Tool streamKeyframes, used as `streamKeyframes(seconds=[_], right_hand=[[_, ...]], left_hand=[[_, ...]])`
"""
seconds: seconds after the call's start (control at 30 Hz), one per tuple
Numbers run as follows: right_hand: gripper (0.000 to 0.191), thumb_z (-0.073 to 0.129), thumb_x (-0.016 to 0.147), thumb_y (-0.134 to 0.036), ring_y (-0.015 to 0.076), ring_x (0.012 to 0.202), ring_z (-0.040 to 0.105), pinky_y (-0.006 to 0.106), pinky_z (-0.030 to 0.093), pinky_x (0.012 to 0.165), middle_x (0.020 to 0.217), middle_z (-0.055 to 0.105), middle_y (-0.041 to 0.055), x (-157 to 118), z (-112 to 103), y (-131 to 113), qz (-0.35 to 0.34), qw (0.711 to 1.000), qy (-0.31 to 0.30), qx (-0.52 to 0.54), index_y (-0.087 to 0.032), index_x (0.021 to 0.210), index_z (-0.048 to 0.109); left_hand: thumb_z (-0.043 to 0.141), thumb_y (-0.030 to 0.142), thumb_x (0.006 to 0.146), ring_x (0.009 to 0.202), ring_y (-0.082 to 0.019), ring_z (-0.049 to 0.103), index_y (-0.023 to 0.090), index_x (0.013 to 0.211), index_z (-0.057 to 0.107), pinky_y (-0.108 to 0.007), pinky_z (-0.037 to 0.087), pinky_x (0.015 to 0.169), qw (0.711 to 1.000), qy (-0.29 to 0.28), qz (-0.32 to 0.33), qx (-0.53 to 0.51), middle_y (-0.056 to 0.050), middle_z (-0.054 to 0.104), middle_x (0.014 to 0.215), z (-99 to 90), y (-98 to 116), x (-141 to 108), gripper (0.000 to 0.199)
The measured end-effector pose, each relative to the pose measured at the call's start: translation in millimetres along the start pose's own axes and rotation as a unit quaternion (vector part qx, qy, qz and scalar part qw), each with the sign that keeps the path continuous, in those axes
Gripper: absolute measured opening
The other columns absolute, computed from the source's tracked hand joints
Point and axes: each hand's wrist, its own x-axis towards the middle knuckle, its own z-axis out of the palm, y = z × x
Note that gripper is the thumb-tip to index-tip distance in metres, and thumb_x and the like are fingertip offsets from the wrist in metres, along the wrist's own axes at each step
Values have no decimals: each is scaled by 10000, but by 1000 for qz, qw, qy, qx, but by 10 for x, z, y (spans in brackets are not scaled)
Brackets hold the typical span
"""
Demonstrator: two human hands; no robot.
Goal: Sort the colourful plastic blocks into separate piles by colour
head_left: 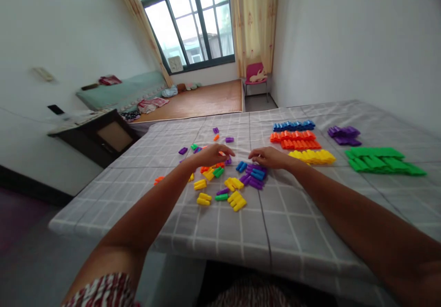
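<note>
My left hand reaches over a loose mix of small plastic pieces, fingers bent and apart, with nothing visible between them. Orange pieces and a purple piece lie right by it. Facing it, my right hand hovers at a purple cluster, its fingers curved and slightly spread; its palm side is hidden. A blue pair lies between the hands, and another blue piece rests on the purple cluster. Nearer me are yellow pieces and a green piece.
On the right of the checked cloth sit colour-sorted rows: blue, orange, yellow, purple and green. Beyond the table are a bed, a dark cabinet and a pink chair.
</note>
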Motion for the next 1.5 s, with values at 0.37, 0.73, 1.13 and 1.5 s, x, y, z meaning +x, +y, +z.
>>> streamKeyframes(seconds=[0.37,0.73,1.13,1.5], right_hand=[[306,603,828,-480,161,697,613,243,358,578,819,723,43,-121,-146,-435,-13,991,-71,-117,-205,890,723],[224,769,674,-321,150,702,617,229,428,604,801,708,12,-177,-420,-294,-35,998,-49,-21,-211,860,714],[220,631,870,-341,67,529,561,236,533,552,818,638,37,-387,-1584,1414,282,829,411,255,-152,972,589],[236,773,686,-167,154,747,650,275,561,728,793,692,56,-177,-1494,1895,226,839,355,343,-121,890,662]], left_hand=[[544,169,821,906,-170,642,213,1012,725,-277,490,870,989,49,-55,126,-35,718,968,344,199,-126,268],[647,278,760,839,-206,658,228,1052,703,-279,500,803,982,23,-106,154,-45,709,903,576,301,332,301],[630,219,744,704,-106,634,191,1108,643,-250,563,664,960,121,-152,-204,-14,668,921,364,-36,940,365],[722,164,652,816,-123,622,155,995,637,-289,529,760,924,178,-128,-313,-54,661,949,426,-55,1900,354]])
